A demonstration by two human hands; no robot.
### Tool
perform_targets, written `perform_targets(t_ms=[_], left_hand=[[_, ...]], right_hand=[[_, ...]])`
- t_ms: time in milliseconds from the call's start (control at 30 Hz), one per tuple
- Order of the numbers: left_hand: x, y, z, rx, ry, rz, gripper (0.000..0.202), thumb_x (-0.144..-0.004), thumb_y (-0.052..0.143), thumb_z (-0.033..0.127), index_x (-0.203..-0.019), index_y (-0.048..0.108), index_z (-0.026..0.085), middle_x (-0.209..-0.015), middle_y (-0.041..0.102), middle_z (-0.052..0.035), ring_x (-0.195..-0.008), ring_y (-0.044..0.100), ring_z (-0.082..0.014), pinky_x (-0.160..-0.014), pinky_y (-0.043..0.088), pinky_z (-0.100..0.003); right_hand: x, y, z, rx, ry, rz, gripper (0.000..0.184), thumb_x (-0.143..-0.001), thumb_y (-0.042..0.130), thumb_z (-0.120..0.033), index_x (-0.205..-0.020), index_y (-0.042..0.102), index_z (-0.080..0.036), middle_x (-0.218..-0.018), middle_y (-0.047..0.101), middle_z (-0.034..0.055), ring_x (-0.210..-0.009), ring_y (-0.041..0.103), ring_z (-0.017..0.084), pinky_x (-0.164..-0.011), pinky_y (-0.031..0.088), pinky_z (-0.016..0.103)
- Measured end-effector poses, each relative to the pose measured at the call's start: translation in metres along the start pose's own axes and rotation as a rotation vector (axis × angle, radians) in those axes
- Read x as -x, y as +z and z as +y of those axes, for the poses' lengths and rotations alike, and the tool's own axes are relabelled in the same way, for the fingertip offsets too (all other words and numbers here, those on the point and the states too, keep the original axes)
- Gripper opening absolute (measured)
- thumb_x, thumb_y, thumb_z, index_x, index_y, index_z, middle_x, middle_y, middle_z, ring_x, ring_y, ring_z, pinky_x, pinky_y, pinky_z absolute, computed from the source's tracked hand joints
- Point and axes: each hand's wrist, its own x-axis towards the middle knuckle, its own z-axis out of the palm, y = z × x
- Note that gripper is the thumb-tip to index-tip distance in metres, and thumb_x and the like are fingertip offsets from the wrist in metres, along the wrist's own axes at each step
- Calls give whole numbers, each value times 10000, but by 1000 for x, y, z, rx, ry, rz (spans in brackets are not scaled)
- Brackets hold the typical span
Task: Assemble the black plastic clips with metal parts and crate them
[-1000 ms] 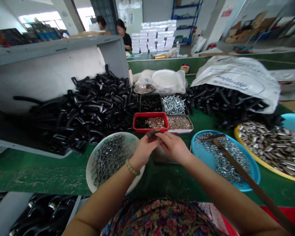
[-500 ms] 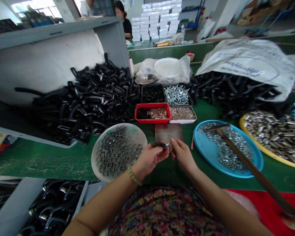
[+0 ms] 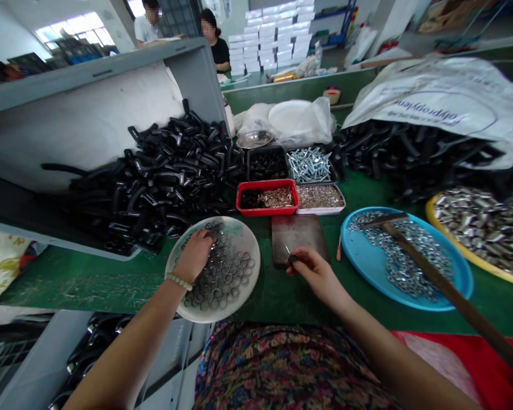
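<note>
Black, its pin (image 3: 288, 249) silvery, is the part (image 3: 293, 259) the right hand (image 3: 314, 270) pinches, left hand's (image 3: 194, 254) grip amid rings (image 3: 224, 279) unclear.

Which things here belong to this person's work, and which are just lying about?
Apparently in use:
Left hand among metal rings in the pale bowl
Right hand holding a small black piece with a metal pin

Seemingly just lying about:
Clear plastic bag
Yellow-and-white bag
Stacked white boxes

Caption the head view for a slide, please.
Left hand among metal rings in a white bowl; right hand holding a black part.
</note>
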Motion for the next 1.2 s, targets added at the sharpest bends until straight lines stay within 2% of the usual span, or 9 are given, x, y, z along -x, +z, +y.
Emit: perform_targets(t_ms=[167,233,333,400,500,700,900,1067,1200], left_hand=[[1,-3,16,213,-116,101,278,-851,446,300,-906,656,126,-1081,627,-154,-1069,545,-289,-980,393,-400],[1,-9,43,498,-231,65,290,-822,507,375,-949,642,152,-1020,663,-117,-1000,590,-280,-927,434,-387],[-2,-15,97,1027,-289,-189,307,-749,618,442,-893,635,172,-863,693,-62,-838,638,-237,-778,497,-332],[-7,-17,134,1343,-290,-294,298,-686,700,408,-855,616,177,-783,685,-30,-757,639,-190,-702,505,-282],[-23,-17,178,1623,-305,-288,345,-634,764,301,-914,591,202,-758,677,12,-723,634,-136,-685,502,-239],[-65,-4,234,1637,-293,-181,243,-618,760,261,-799,632,163,-822,696,-16,-695,634,-129,-700,508,-260],[-67,2,283,1495,-77,-321,232,-678,730,275,-878,692,164,-852,711,-28,-803,647,-171,-782,495,-277],[-66,0,302,1817,-236,-438,232,-676,753,300,-819,662,142,-872,703,-36,-821,646,-149,-795,512,-274],[-73,3,306,1831,-283,-521,251,-608,806,224,-748,618,134,-765,670,0,-703,625,-92,-695,508,-197]], right_hand=[[14,2,-10,307,-233,-99,164,-895,441,-203,-1025,541,-201,-915,640,39,-792,641,131,-755,503,273],[20,3,-19,448,-375,-221,221,-890,427,-149,-1066,555,-189,-944,641,55,-850,628,134,-783,492,262],[24,4,-28,587,-549,-388,277,-889,409,-121,-1118,555,-176,-1028,636,83,-955,601,145,-828,477,255],[23,-2,-30,625,-573,-349,300,-899,388,-125,-1156,537,-174,-1056,635,94,-977,596,151,-841,475,261],[29,-24,-31,608,-539,-185,360,-906,380,-135,-1253,467,-176,-1104,627,105,-995,599,163,-853,481,282],[56,-75,-27,506,-527,-16,319,-893,393,-112,-1165,533,-203,-1060,626,81,-1004,592,157,-858,488,288],[62,-101,-5,424,-410,252,278,-885,433,-138,-1107,565,-241,-1020,648,52,-934,624,159,-827,506,312],[61,-112,3,386,-375,306,253,-885,437,-154,-1085,571,-233,-973,661,45,-890,642,153,-805,522,303],[62,-120,1,295,-316,346,382,-883,437,-158,-1251,482,-250,-1027,647,44,-851,654,142,-779,538,297]])
